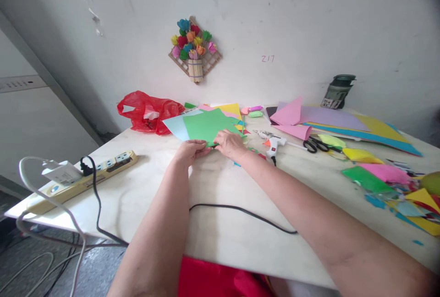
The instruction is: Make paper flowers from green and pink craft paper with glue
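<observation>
A green sheet of paper lies at the middle of the table, overlapping a pale blue sheet. My left hand is closed on its near edge, thumb on top. Close beside it, my right hand grips the same edge with bent fingers. A small dark strip shows between my fingertips; whether it is a fold or a separate piece I cannot make out. Paper scraps lie around my right hand. Just right of it rests a white hot glue gun.
Left stand a power strip with cables and a red plastic bag. A black cord crosses the table's front. Right are scissors, coloured sheets, a dark bottle and clay packets. A flower ornament hangs on the wall.
</observation>
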{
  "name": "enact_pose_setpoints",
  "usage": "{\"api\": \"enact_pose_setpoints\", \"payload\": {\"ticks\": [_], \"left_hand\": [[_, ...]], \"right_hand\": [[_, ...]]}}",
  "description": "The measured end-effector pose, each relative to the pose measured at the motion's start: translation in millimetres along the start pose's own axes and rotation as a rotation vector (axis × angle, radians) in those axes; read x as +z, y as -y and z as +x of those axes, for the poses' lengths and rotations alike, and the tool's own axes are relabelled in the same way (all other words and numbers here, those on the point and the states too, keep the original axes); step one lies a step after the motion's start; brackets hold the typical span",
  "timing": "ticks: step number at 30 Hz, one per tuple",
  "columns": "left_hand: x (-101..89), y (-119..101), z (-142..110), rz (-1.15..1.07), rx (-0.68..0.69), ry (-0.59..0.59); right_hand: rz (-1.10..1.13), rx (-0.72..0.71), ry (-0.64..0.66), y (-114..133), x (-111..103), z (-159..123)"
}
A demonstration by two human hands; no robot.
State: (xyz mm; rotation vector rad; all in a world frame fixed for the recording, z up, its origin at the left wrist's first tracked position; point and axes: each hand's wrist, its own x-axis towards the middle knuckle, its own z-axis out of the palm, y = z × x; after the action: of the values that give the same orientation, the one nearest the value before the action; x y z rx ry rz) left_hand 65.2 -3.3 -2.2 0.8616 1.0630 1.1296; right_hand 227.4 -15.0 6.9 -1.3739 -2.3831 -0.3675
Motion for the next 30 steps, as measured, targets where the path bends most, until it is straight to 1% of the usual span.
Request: {"api": "enact_pose_setpoints", "payload": {"ticks": [5, 9, 11, 14, 17, 19, 21, 23, 25, 27, 30], "left_hand": [[1.0, -3, -2, 0.026, -0.048, -0.023], [1.7, -4, -4, 0.064, -0.08, -0.029], [0.6, -6, -6, 0.168, -0.101, -0.037], [-4.2, -11, -8, 0.4, -0.135, -0.059], [-10.6, -19, -12, 0.576, -0.133, -0.028], [-14.5, -23, -13, 0.656, -0.091, 0.049], [-18.1, -24, -14, 0.705, -0.024, 0.142], [-22.1, -19, -12, 0.739, 0.063, 0.179], [-26.8, -11, -9, 0.778, 0.17, 0.127], [-31.8, -4, -6, 0.806, 0.242, 0.072], [-37.9, 1, -4, 0.982, 0.333, 0.02]], "right_hand": [[-0.13, -0.161, 0.047, 2, 11, 0], [-0.165, -0.229, 0.062, 1, 14, 1], [-0.174, -0.242, 0.07, 1, 14, 1], [-0.187, -0.245, 0.103, 1, 14, 1], [-0.192, -0.283, 0.141, 1, 13, 1], [-0.19, -0.313, 0.157, 2, 11, 1], [-0.183, -0.313, 0.172, 3, 9, 0], [-0.172, -0.305, 0.178, 4, 7, 0], [-0.16, -0.304, 0.164, 5, 7, -1], [-0.145, -0.302, 0.137, 5, 9, -2], [-0.113, -0.282, 0.105, 6, 12, 0]]}}
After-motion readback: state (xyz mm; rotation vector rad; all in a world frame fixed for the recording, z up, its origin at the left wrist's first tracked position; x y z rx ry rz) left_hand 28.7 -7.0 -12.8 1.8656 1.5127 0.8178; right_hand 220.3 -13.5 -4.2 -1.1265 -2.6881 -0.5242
